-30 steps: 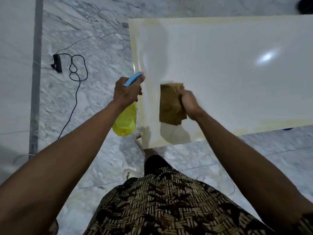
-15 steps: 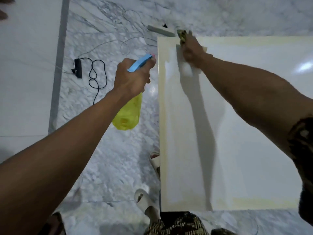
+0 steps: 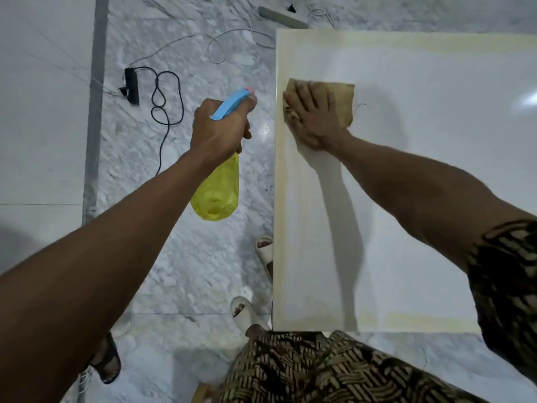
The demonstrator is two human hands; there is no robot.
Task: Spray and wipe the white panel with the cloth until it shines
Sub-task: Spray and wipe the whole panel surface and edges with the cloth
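Observation:
A glossy white panel (image 3: 436, 175) with a yellowed border fills the right side of the head view. My right hand (image 3: 312, 117) lies flat on a tan cloth (image 3: 341, 101), pressing it onto the panel near its left edge, toward the far corner. My left hand (image 3: 220, 129) hovers over the floor just left of the panel, gripping a yellow spray bottle (image 3: 218, 196) by its neck. The bottle's blue trigger head (image 3: 232, 104) points toward the panel.
Marble floor (image 3: 180, 257) lies left of the panel. A black cable with a plug block (image 3: 132, 85) and thin white wires (image 3: 220, 42) lie on it at the back. My sandalled feet (image 3: 244, 312) stand at the panel's near left corner. Another dark sandal (image 3: 107, 362) is at lower left.
My right hand has slid the cloth back toward me from the panel's far left corner, now flat on the cloth. The left hand with the bottle has hardly moved.

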